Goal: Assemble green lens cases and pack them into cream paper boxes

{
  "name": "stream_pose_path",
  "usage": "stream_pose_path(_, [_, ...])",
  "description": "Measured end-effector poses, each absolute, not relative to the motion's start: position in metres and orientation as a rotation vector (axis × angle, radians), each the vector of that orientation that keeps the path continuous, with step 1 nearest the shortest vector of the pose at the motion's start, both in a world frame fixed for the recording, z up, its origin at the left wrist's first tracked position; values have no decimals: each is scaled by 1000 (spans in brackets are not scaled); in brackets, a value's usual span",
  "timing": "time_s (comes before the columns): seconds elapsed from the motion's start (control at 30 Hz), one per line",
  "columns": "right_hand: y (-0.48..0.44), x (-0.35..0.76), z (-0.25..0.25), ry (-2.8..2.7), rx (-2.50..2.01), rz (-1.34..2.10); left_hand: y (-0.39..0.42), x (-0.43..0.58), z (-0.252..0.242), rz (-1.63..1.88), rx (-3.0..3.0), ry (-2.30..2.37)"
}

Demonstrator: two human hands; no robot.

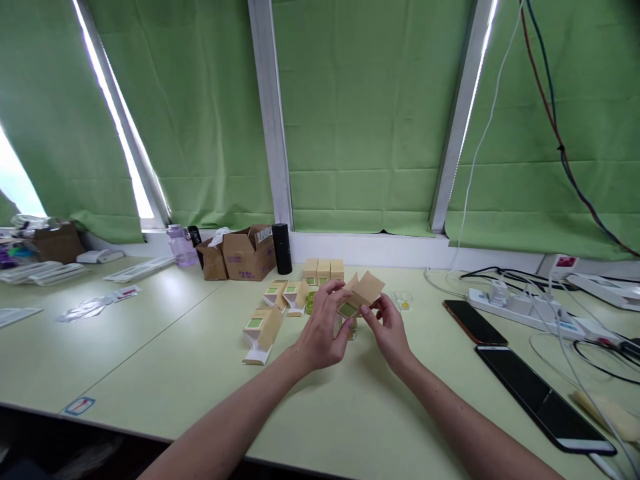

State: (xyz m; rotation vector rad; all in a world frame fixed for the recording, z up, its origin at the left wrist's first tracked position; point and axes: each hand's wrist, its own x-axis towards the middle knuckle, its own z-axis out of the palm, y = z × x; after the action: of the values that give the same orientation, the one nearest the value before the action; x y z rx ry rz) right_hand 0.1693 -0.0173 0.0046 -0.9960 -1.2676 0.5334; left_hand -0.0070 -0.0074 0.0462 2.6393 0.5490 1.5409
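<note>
Between both hands, above the table, is a small tan cardboard box (367,288) with its flaps standing up and a green window in its side. My left hand (324,327) wraps round its left side, hiding part of it. The fingers of my right hand (387,328) pinch its right edge. Left of my hands lie several similar boxes with opened ends, such as an open box (263,328) nearest me. Three closed boxes (323,271) stand in a row behind. Green round pieces (311,301) show partly behind my left hand, and small clear plastic pieces (403,300) lie to the right.
Brown cartons (249,253), a black cylinder (282,249) and a lilac bottle (182,245) stand along the back. At right lie two phones (543,393), a power strip (523,313) and loose cables. White trays (140,269) and plastic packets (97,305) lie at left.
</note>
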Motion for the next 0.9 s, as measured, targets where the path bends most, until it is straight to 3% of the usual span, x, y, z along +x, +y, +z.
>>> stream_pose_path(0.4, [-31, 170, 10, -1466, -935, 359, 21, -28, 42, 1417, 2548, 694])
stream_pose_path(0.73, [-38, 168, 13, -1700, -714, -50, 24, -26, 30, 1822, 2787, 625])
stream_pose_path(0.9, [-35, 166, 8, -1631, -707, -79, 22, -25, 28, 1948, 2922, 574])
